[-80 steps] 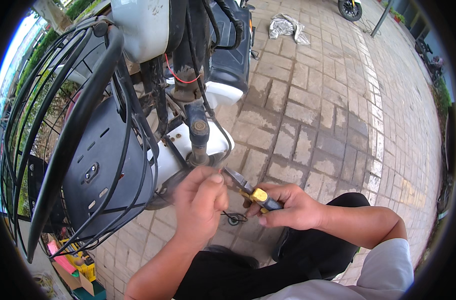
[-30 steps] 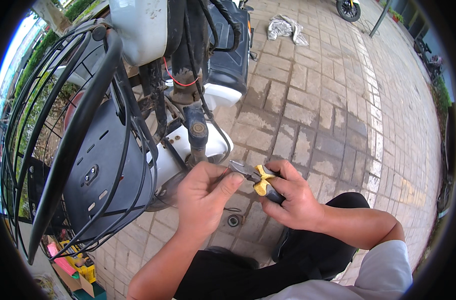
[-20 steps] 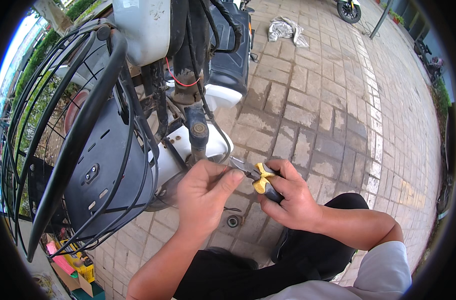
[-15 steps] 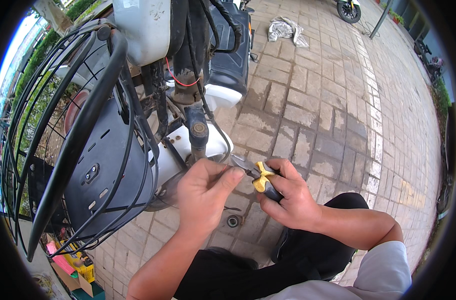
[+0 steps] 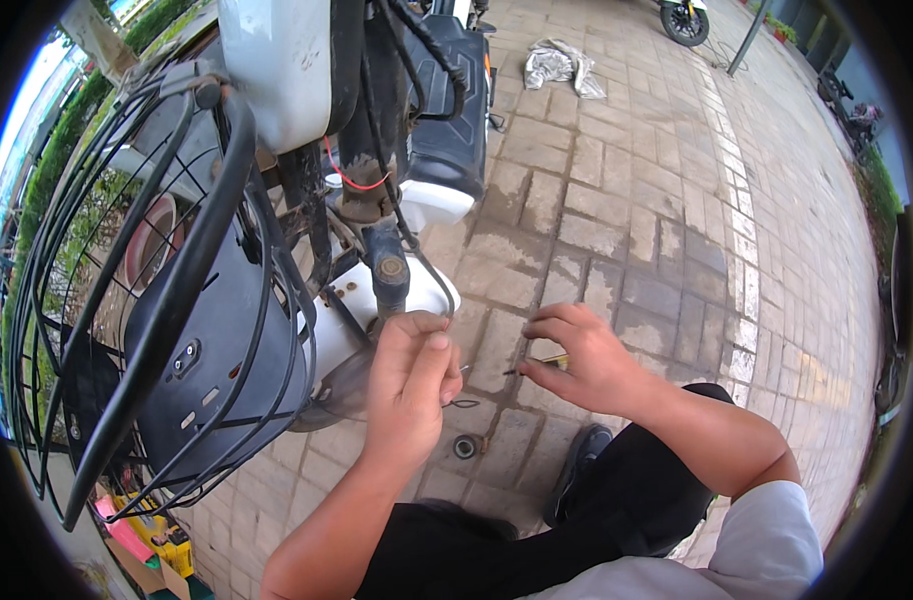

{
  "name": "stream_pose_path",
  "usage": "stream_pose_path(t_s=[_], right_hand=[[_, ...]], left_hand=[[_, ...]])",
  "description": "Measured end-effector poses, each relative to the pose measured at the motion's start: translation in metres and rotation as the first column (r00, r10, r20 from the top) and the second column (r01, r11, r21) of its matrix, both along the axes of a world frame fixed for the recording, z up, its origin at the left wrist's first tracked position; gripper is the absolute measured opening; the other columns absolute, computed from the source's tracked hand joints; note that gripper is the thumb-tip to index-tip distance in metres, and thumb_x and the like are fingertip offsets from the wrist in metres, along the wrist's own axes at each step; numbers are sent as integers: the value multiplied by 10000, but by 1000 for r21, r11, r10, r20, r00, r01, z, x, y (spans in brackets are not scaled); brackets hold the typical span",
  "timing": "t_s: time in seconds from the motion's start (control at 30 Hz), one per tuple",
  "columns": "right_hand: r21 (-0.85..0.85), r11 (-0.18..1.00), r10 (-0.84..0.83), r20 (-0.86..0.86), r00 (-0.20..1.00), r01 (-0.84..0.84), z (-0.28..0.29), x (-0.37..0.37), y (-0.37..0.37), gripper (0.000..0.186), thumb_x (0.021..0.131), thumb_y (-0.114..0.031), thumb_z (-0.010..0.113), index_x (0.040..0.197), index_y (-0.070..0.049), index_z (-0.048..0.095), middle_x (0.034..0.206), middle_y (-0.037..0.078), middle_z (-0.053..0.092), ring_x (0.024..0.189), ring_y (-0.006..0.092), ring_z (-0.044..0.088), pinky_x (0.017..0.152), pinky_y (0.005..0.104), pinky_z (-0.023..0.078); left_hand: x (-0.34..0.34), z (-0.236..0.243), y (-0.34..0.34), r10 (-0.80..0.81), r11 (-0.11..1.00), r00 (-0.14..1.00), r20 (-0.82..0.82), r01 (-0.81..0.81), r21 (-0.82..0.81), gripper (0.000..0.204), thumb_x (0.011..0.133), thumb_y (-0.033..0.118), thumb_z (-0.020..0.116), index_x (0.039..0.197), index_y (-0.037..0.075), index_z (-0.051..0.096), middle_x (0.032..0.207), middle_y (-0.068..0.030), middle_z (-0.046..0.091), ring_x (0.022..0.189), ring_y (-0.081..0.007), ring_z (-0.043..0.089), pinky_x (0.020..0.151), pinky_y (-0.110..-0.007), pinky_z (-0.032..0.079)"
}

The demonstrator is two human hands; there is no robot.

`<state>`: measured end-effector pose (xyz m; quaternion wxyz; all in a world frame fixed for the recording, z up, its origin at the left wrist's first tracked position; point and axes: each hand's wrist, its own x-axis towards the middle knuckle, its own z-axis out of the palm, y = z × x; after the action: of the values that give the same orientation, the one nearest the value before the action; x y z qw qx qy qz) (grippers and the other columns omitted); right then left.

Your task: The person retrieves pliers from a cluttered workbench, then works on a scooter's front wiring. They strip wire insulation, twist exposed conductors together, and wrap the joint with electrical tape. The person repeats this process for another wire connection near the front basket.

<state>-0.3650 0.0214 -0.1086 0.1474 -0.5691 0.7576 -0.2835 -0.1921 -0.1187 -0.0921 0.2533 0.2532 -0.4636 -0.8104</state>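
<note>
My left hand (image 5: 413,375) is closed with thumb against fingers around a thin black cable (image 5: 439,275) that hangs from the scooter's steering column. A fine wire end pokes out beside its fingers, and a dark loop of cable shows just below. To its right, my right hand (image 5: 582,365) has thumb and forefinger apart. Pliers (image 5: 558,358) with yellow on the handles lie within that hand, mostly hidden by the fingers. The pliers are apart from the cable. Near my left hand is the column's dark metal tube (image 5: 389,268), with a red wire (image 5: 355,183) above.
A black wire basket (image 5: 157,290) fills the left side. A small round part (image 5: 465,446) lies on the brick paving near my shoe (image 5: 583,465). An open box with yellow and pink packages (image 5: 157,530) stands lower left. A grey rag (image 5: 562,67) lies farther off.
My right hand has drawn the pliers back from the cable and loosened its fingers, so the pliers now mostly hide behind them. My left hand has turned slightly upright, still pinching the cable.
</note>
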Motion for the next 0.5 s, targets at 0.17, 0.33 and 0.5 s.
stream_pose_path(t_s=[0.17, 0.33, 0.5], right_hand=[[-71, 990, 7, 889, 458, 122, 29, 17, -32, 289, 956, -220, 657, 1072, 45, 666, 879, 74, 657, 729, 129, 564, 707, 292, 489], [-102, 980, 94, 994, 51, 172, 48, 26, -60, 219, 964, -145, 639, 1013, 67, 666, 816, 50, 638, 701, 113, 552, 653, 287, 474], [-223, 956, 137, 913, 384, 190, 56, 17, -69, 206, 962, -144, 639, 982, 57, 673, 858, 54, 663, 774, 110, 590, 713, 286, 499]], left_hand=[[-9, 9, 6, -21, 997, 1000, -15, 19, -79, 138, 1033, 145, 489, 1149, 72, 480, 851, -104, 621, 715, -171, 597, 657, -288, 499], [-14, 23, 1, -17, 984, 997, -70, 4, -177, 304, 1034, 187, 508, 1282, 27, 435, 966, -119, 640, 790, -196, 656, 716, -326, 546], [-25, 33, -2, 189, 873, 982, 13, -162, -460, 304, 999, 201, 597, 1202, -14, 527, 939, -74, 649, 780, -126, 614, 708, -263, 497]])
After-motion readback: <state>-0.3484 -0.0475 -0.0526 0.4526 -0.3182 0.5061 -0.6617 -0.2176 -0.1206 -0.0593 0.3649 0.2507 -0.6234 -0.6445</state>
